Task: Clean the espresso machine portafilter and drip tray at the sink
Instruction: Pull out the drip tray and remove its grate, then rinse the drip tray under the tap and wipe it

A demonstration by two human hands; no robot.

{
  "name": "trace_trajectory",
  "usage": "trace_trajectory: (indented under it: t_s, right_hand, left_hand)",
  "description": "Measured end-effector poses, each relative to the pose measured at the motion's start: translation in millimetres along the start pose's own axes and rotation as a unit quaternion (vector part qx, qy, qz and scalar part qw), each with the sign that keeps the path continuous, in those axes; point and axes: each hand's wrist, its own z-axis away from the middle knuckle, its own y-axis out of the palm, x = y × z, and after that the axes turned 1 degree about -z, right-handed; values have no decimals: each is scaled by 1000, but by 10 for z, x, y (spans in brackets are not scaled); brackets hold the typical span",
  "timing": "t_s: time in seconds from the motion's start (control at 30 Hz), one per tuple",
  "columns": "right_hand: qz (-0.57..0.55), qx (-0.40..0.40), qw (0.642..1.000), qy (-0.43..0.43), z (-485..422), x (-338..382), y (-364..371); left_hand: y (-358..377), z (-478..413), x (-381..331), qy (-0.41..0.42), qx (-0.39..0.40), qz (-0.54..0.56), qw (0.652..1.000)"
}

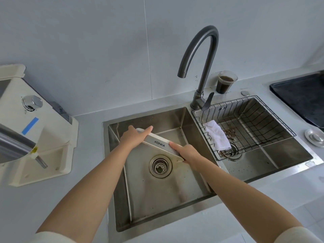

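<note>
A cream drip tray (158,142) marked KONKA is held tilted on edge over the left sink basin (145,195), above the drain (160,166). My left hand (133,136) grips its far left end and my right hand (188,155) grips its near right end. The cream espresso machine (35,123) stands on the counter at left, its base slot bare. A metal handle (41,162) sticks out under its steel front; whether that is the portafilter I cannot tell.
A dark gooseneck faucet (201,67) rises between the two basins. The right basin holds a black wire rack (245,123) with a white cloth (217,135) draped on it. A plastic cup of dark liquid (225,83) stands behind it. A black hob (301,97) is far right.
</note>
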Motion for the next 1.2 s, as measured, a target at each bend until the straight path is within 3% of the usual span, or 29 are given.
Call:
trace_trajectory:
  t_s: [0.07, 0.13, 0.27, 0.37, 0.53, 0.7, 0.9, 1.03, 1.2]
  right_hand:
    - [80, -55, 992, -77, 63, 42, -26]
    - [93, -85, 980, -154, 103, 54, -43]
    - [103, -136, 949, -266, 134, 58, -39]
    - [121, -146, 928, -320, 109, 45, -43]
    - [123, -131, 922, -342, 92, 30, -117]
    - [14, -104, 959, -264, 68, 115, -229]
    - [-128, -77, 975, -167, -131, 317, -572]
    - [-293, -82, 949, -87, -303, 630, -1022]
    - [-447, 10, 895, 9, -562, 999, -1486]
  left_hand:
    - [0, -32, 98, -21, 26, 142, 989]
    - [-21, -37, 173, -43, 44, 266, 962]
    - [-81, -36, 288, -73, 101, 470, 874]
    - [-131, -32, 346, -75, 156, 533, 828]
    - [-115, -6, 360, -49, 194, 549, 811]
    - [5, 21, 259, -29, 155, 566, 809]
    - [129, 1, 87, -23, 107, 619, 778]
    - [207, 16, -89, -18, 72, 638, 767]
    - [337, 63, -264, -15, 35, 653, 756]
